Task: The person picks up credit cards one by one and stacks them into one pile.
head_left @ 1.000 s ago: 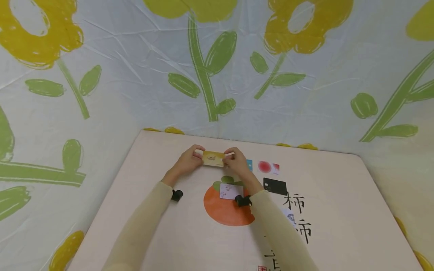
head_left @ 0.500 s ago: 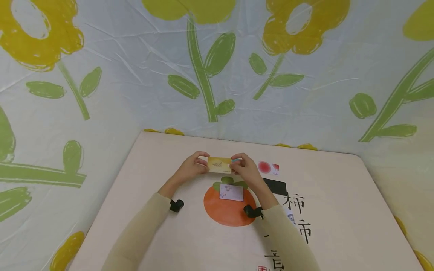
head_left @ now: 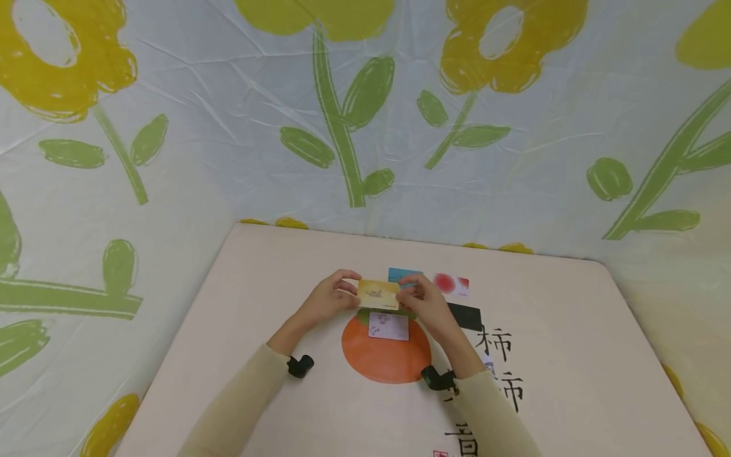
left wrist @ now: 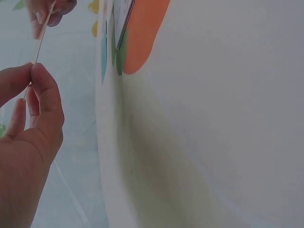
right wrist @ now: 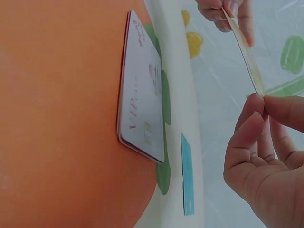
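Note:
A gold card (head_left: 378, 294) is held up level between both hands, raised off the table in the wrist views. My left hand (head_left: 331, 297) pinches its left edge between thumb and fingers; my right hand (head_left: 425, 301) pinches the right edge. In the right wrist view the card (right wrist: 247, 54) shows nearly edge-on. Just below it in the head view lies a pale pink card (head_left: 389, 326) on the printed orange persimmon; the right wrist view shows VIP lettering on that pink card (right wrist: 140, 90), which sits as a small stack. Behind my right hand is a blue card (head_left: 402, 274), partly covered.
Right of the hands lie a white card with a red circle (head_left: 451, 284) and a black card (head_left: 465, 316). Another card (head_left: 488, 365) is mostly hidden by the right forearm. The pink tabletop (head_left: 577, 355) meets a flowered cloth wall (head_left: 257, 171) at the back.
Both hands have brought the gold card toward the person and slightly right, from the table's back part to just behind the pink card. The blue card shows more now.

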